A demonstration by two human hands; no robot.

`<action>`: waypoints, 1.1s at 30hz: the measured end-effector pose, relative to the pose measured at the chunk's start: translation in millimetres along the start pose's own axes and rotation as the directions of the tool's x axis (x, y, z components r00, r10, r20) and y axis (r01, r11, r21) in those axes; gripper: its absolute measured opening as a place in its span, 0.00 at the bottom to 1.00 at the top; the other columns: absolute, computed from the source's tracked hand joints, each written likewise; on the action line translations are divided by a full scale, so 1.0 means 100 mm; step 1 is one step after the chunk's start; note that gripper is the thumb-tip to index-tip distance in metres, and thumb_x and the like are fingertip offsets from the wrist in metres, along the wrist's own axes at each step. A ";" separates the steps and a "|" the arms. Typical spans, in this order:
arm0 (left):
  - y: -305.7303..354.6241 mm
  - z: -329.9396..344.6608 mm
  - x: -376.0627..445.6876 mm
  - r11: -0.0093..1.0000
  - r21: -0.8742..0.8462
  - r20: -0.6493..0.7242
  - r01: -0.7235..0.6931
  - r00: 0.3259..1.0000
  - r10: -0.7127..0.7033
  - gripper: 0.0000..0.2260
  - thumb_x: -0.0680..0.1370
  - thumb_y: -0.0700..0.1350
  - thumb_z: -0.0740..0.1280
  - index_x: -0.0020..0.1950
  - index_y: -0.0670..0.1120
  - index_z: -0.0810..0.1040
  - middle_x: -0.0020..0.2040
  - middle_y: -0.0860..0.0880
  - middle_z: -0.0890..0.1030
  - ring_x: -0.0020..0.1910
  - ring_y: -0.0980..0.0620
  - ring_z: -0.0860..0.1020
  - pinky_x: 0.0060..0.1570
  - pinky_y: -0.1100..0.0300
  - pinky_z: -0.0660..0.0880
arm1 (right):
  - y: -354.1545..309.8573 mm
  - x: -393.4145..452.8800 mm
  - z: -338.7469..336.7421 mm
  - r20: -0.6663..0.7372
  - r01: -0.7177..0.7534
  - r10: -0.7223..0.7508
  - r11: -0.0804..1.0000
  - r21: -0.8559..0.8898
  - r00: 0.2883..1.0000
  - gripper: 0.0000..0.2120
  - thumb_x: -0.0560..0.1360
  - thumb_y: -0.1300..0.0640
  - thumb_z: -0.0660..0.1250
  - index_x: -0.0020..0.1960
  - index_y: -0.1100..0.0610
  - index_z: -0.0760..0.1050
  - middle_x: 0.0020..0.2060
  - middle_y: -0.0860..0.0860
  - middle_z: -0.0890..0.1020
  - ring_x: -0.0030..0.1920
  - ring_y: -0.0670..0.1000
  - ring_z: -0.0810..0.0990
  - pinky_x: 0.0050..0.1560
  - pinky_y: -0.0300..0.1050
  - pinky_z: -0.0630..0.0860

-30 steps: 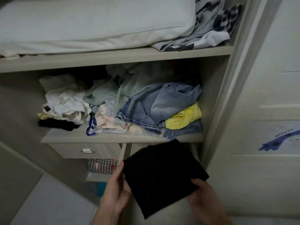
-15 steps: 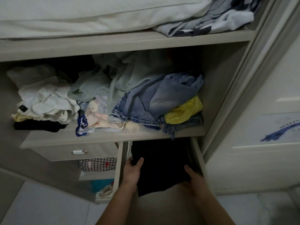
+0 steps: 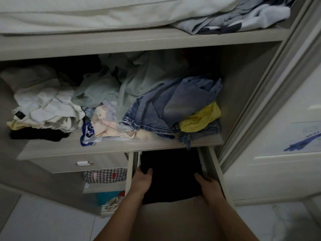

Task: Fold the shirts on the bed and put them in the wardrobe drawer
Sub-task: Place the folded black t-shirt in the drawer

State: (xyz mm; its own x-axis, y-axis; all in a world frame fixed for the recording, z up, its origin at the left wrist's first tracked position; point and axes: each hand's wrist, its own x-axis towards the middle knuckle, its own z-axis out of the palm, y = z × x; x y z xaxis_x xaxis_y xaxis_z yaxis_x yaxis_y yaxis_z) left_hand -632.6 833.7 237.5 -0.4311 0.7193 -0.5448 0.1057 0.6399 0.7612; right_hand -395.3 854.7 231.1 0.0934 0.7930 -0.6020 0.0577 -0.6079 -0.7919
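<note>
Fingers of the left hand [image 3: 141, 180] are reaching forward along the left edge of the folded black shirt [image 3: 169, 173], thumb lying on top of the cloth and the other fingertips hidden beside or under it, so the hand is gripping that edge; fingers of the right hand [image 3: 209, 186] are doing the same at the shirt's right edge, thumb showing on the dark fabric, the rest tucked out of sight against the drawer wall; whether those hidden fingers are curled under the cloth I cannot tell. Both wrists are lying low and both forearms are running back toward 6 o'clock, angling apart from the body like a narrow V. One black shirt is sitting inside the open wardrobe drawer [image 3: 215, 171], between the two hands, its far part going under the shelf [image 3: 121, 145] at 12 o'clock. Two hands are showing; two drawers, the open one and a shut drawer [image 3: 83, 163] at 9 o'clock with one handle; one pair of jeans [image 3: 156, 113] and one yellow garment [image 3: 199, 119] are lying on the shelf above.
</note>
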 end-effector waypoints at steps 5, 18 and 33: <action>0.15 0.06 0.08 0.985 -0.144 -0.140 -0.093 0.988 0.072 0.23 0.83 0.47 0.62 0.77 0.45 0.64 0.73 0.44 0.71 0.71 0.42 0.70 0.72 0.47 0.66 | -0.28 0.22 0.14 -0.017 0.090 -0.090 0.996 -0.021 0.996 0.08 0.74 0.54 0.73 0.47 0.55 0.76 0.46 0.56 0.84 0.46 0.57 0.84 0.51 0.57 0.81; 0.27 0.11 0.31 0.992 0.105 -0.298 -0.067 0.950 0.096 0.18 0.82 0.43 0.63 0.70 0.39 0.70 0.65 0.36 0.77 0.64 0.37 0.75 0.63 0.52 0.70 | 0.01 0.30 0.09 0.091 0.172 -0.153 0.949 -0.263 0.984 0.17 0.74 0.62 0.72 0.63 0.56 0.76 0.53 0.53 0.84 0.53 0.53 0.82 0.56 0.50 0.79; -0.08 0.29 -0.27 0.512 0.693 -0.045 -0.507 0.678 0.733 0.33 0.73 0.52 0.74 0.74 0.45 0.69 0.74 0.39 0.67 0.74 0.38 0.65 0.72 0.44 0.64 | -0.07 -0.01 0.23 0.084 0.410 -0.433 0.749 -0.521 0.897 0.35 0.73 0.61 0.71 0.77 0.56 0.60 0.70 0.54 0.65 0.66 0.55 0.72 0.64 0.43 0.68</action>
State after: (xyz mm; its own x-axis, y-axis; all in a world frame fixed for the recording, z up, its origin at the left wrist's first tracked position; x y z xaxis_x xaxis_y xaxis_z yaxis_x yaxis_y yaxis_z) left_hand -595.8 817.2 235.8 -0.2556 0.9449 0.2046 0.8939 0.1503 0.4223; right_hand -418.9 859.5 235.1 -0.0249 0.9783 -0.2058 0.5989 -0.1502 -0.7866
